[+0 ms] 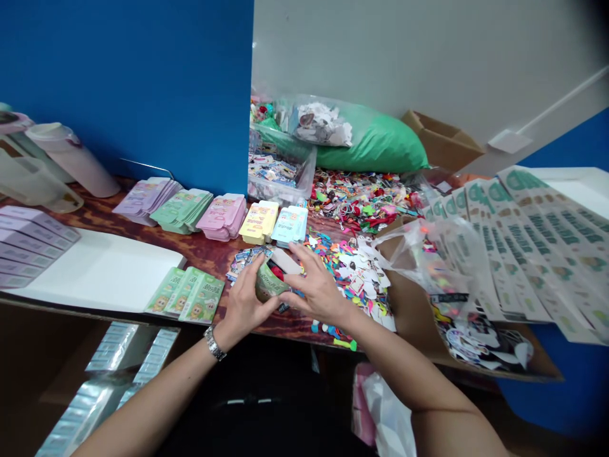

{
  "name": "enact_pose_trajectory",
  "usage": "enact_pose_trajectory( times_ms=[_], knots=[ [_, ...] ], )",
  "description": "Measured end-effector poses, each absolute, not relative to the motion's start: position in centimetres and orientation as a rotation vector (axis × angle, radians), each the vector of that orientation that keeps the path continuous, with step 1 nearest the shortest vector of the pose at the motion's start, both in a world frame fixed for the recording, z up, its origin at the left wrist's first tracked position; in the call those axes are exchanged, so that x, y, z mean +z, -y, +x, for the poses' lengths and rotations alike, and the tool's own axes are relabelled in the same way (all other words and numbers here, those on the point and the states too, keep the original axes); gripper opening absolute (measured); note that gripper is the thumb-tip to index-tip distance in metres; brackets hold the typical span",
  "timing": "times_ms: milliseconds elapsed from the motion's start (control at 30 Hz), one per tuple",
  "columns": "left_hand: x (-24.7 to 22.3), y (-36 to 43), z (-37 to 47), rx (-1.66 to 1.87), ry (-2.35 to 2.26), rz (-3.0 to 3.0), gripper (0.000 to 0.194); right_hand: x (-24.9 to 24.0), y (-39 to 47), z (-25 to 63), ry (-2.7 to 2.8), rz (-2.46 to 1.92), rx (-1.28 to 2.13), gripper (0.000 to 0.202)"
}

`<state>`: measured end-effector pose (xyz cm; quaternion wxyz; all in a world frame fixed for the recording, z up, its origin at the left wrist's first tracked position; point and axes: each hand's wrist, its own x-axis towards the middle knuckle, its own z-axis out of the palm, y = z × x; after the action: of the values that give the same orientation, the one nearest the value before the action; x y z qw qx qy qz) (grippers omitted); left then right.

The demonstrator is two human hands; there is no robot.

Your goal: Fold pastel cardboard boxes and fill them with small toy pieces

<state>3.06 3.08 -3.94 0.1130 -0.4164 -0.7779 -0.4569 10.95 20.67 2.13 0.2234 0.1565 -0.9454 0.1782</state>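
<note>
A small green box (pixel 270 283) with an open top is between my hands, something red and dark showing inside it. My left hand (pixel 248 293) wraps round the box's left side. On the right side, my right hand (pixel 314 285) has its fingers at the raised white flap and its thumb at the box. Small printed cards (pixel 242 261) lie just behind my left hand. Right of my right hand spread white cut pieces (pixel 364 273) and colourful small plastic pieces (pixel 328 251). Green boxes (pixel 200 297) lie side by side to the left.
Folded cartons in purple (pixel 146 198), green (pixel 182 209), pink (pixel 222 216), yellow (pixel 259 222) and blue (pixel 290 225) line the back. Purple boxes (pixel 28 244) and bottles (pixel 73 155) stand left. A cardboard box (pixel 409 304) and printed sheets (pixel 533 241) are right.
</note>
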Motion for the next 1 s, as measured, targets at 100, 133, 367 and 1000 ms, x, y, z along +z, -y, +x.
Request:
enact_pose_trajectory(
  times_ms=[100,133,367,1000],
  knots=[
    [-3.9,-2.8,2.9,-1.244,2.251,-1.359,0.083,2.2,-20.6,11.1,2.762,0.393,0.645,0.029],
    [-3.9,-2.7,2.9,-1.226,2.275,-1.398,0.083,2.4,-20.8,11.2,2.803,0.381,0.692,0.028],
    [-3.9,-2.4,2.8,-1.422,2.357,-1.322,0.066,3.6,-21.5,11.9,2.601,0.350,0.963,0.016],
    [-3.7,-2.2,3.8,-1.225,2.521,-1.314,0.092,2.0,-18.5,11.1,2.383,-0.126,1.511,0.012]
  ],
)
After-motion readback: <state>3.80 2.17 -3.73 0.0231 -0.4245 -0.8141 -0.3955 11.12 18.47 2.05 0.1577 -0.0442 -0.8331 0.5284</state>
